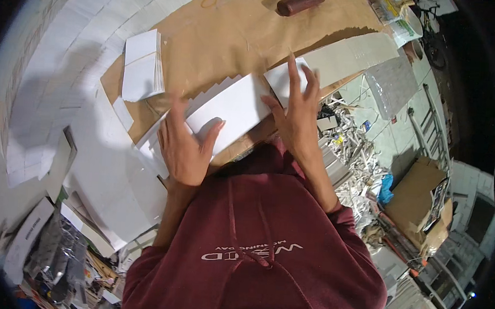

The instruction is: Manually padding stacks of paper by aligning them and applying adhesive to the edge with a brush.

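My left hand (186, 150) is over the left end of a row of overlapping white paper pieces (233, 113). Its fingers are blurred and spread, with the thumb over the paper. Further right, my right hand (297, 113) has its fingers apart above a smaller white paper piece (279, 82); whether the fingertips press on it I cannot tell. The row's far edge is stepped like a fan. A longer row of overlapping off-white strips (351, 54) continues to the right. All of it lies on a brown work surface (220, 38).
A banded stack of white paper (142, 69) lies at the left. A dark red cylinder (301, 2) rests at the far edge. Paper scraps (353, 156) heap on the floor to the right, near a cardboard box (417, 194). A plastic-wrapped grey slab (390, 84) is by the right edge.
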`<state>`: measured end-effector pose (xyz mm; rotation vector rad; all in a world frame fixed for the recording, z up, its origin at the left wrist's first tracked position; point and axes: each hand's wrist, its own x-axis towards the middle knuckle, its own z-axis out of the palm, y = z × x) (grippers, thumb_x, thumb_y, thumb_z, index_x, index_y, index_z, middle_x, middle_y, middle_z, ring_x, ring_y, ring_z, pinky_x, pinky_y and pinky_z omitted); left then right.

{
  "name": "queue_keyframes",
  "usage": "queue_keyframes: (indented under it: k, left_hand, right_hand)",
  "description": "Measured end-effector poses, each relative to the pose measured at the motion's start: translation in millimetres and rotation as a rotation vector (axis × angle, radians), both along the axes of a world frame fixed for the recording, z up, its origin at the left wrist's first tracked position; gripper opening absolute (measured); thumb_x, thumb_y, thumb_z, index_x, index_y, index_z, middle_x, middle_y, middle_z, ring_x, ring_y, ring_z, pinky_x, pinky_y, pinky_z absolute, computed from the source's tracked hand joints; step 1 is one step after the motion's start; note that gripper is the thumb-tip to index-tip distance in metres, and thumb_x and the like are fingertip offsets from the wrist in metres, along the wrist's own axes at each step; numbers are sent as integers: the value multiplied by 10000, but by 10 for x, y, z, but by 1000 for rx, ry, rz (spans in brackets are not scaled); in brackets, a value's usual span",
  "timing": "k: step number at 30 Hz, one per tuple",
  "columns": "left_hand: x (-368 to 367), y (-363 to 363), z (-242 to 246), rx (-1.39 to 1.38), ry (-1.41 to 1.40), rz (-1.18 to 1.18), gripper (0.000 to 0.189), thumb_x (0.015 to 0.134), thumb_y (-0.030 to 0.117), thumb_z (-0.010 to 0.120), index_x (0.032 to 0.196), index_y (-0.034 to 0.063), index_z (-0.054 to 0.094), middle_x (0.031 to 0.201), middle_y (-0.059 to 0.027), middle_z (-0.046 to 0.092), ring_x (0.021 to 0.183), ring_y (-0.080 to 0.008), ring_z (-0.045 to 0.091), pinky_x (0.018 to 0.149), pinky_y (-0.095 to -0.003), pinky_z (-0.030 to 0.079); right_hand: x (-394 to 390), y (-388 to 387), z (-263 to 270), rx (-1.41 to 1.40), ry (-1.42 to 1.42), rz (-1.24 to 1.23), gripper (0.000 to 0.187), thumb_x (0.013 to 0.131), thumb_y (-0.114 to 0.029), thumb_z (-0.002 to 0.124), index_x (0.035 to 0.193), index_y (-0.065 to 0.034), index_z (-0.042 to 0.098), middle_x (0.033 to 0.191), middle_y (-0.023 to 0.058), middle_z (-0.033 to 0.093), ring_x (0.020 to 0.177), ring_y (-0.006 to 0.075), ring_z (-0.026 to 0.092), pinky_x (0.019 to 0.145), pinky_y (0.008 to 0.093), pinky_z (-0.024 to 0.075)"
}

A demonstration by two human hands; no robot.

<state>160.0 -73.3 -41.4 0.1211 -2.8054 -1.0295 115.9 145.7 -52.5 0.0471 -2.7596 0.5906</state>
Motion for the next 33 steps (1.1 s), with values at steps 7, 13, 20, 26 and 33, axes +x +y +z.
queue_keyframes:
  k: [7, 13, 20, 26, 33]
  left_hand:
    - [-39, -107, -296, -52, 103, -281, 736, 988, 329, 661, 1578, 17, 350, 1479, -195, 534, 1388, -368, 488, 1144, -467, 353]
    - [-103, 65, -222, -212, 71, -73, 849, 937, 385, 725, 1610, 62, 320, 1406, -204, 565, 1248, -357, 527, 1060, -477, 386]
    - [-28, -59, -189, 316, 205, -143, 784, 936, 502, 690, 1588, 167, 411, 1446, -151, 556, 1286, -331, 517, 1060, -473, 373]
    - [-105, 68, -297, -426, 122, -150, 647, 980, 432, 653, 1529, 127, 495, 1408, -158, 567, 1288, -328, 516, 1070, -466, 389]
    - [-103, 38, -109, 188, 103, -110, 768, 953, 406, 692, 1604, 154, 372, 1366, -180, 605, 1239, -333, 561, 1048, -460, 409]
  right_hand:
    - [250, -135, 592, -941, -336, 273, 802, 970, -90, 644, 1650, -139, 221, 1574, 251, 443, 1349, 489, 520, 1159, 477, 402]
    - [-40, 41, -103, 395, -124, -19, 709, 999, -56, 616, 1634, -182, 328, 1618, 196, 396, 1383, 441, 486, 1134, 462, 395]
    - [122, -151, 426, -996, -169, 187, 691, 1019, -73, 620, 1630, -80, 298, 1624, 240, 361, 1253, 351, 589, 1098, 401, 444]
    - [12, 88, 402, -34, -408, 40, 604, 1078, -181, 529, 1637, -137, 304, 1595, 217, 427, 1385, 397, 515, 1131, 423, 411]
    - [-56, 112, -45, 109, -81, -65, 786, 976, -143, 678, 1645, -131, 266, 1533, 297, 427, 1450, 467, 385, 1194, 524, 282]
